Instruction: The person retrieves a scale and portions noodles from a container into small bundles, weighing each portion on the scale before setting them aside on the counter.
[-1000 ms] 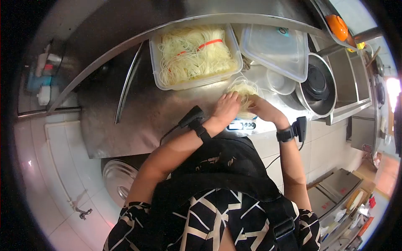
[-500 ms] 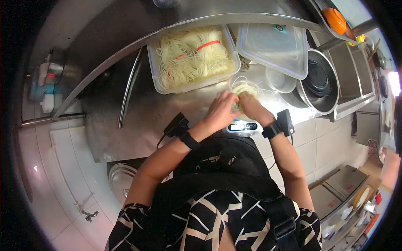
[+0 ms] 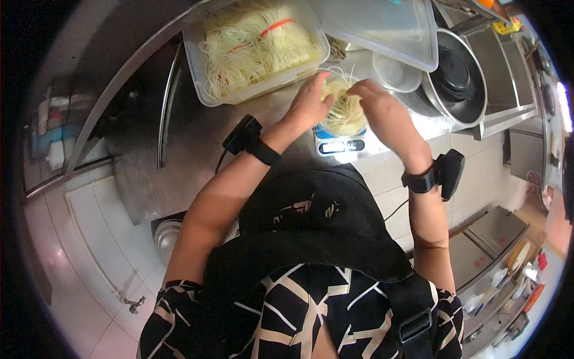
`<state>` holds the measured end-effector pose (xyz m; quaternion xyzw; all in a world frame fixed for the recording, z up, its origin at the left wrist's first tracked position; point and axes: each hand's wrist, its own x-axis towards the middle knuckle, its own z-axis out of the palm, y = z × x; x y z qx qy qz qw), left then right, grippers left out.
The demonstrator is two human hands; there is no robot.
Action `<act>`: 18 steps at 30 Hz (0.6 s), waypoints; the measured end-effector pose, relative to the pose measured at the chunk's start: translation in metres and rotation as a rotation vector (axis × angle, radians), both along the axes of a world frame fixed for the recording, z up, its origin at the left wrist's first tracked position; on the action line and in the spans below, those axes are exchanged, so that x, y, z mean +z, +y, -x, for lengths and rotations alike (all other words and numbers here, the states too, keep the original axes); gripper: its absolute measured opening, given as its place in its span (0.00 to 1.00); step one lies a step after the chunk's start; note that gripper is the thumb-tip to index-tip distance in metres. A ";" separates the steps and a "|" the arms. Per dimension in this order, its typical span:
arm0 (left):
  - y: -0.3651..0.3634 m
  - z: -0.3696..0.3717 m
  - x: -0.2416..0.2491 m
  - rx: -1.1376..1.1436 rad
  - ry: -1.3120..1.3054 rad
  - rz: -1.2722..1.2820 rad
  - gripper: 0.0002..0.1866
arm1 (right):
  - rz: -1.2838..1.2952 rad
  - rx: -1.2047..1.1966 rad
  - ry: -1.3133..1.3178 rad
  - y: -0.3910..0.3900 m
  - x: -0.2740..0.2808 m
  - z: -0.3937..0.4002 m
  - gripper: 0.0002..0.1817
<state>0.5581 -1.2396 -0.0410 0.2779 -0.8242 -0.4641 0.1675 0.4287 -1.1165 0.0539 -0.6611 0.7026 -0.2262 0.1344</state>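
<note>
Pale noodles [image 3: 345,116] lie in a heap on a small scale [image 3: 339,146] with a lit display, near the counter's front edge. My left hand [image 3: 308,105] is at the left side of the heap, its fingers apart and nothing in them. On the right, my right hand [image 3: 382,110] reaches over the heap, fingertips bent down at its upper edge; whether they pinch any strands is unclear. Behind my left hand stands a clear plastic tub [image 3: 239,96] full of noodles [image 3: 257,54], some bundled with red bands.
A clear lid [image 3: 382,36] lies at the back beside the tub. Near it are a round clear container [image 3: 396,73] and a large metal bowl [image 3: 472,110] holding a black round item [image 3: 452,75]. A metal shelf edge runs above the counter at the left.
My hands have moved apart, uncovering the noodle heap and more of the scale. The view has shifted, so the tub and bowl sit higher in the frame.
</note>
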 end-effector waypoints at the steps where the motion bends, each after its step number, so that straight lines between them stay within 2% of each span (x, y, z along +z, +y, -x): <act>1: -0.001 0.003 0.000 -0.024 0.024 -0.008 0.24 | -0.005 -0.087 -0.085 0.005 0.005 0.004 0.12; 3: -0.007 0.012 -0.006 -0.049 0.042 -0.024 0.24 | -0.049 -0.292 -0.263 0.018 0.001 0.017 0.09; 4: -0.010 0.015 -0.010 -0.049 0.040 -0.028 0.24 | 0.041 -0.323 -0.209 0.028 -0.016 0.029 0.08; 7: -0.018 0.025 -0.018 -0.112 0.011 -0.118 0.22 | -0.042 -0.465 -0.230 0.055 -0.054 0.046 0.09; 9: -0.020 0.032 -0.021 -0.121 0.053 -0.091 0.22 | -0.215 -0.682 -0.535 0.063 -0.068 0.045 0.15; 10: -0.020 0.034 -0.023 -0.126 0.100 -0.059 0.21 | -0.216 -0.684 -0.535 0.064 -0.074 0.045 0.15; 12: -0.017 0.038 -0.012 -0.190 0.126 -0.059 0.20 | -0.292 -0.702 -0.755 0.060 -0.075 0.038 0.21; 13: -0.015 0.039 -0.006 -0.253 0.151 -0.057 0.19 | -0.169 -0.657 -0.865 0.059 -0.086 0.038 0.22; 14: -0.010 0.037 -0.004 -0.252 0.151 -0.054 0.19 | -0.167 -0.655 -0.865 0.056 -0.089 0.036 0.22; 16: 0.000 0.030 0.004 -0.401 0.151 0.012 0.18 | 0.093 -0.597 -0.987 0.042 -0.089 0.032 0.19; 18: 0.019 0.012 0.005 -0.427 0.068 0.324 0.11 | 0.105 -0.586 -1.025 0.035 -0.082 0.031 0.17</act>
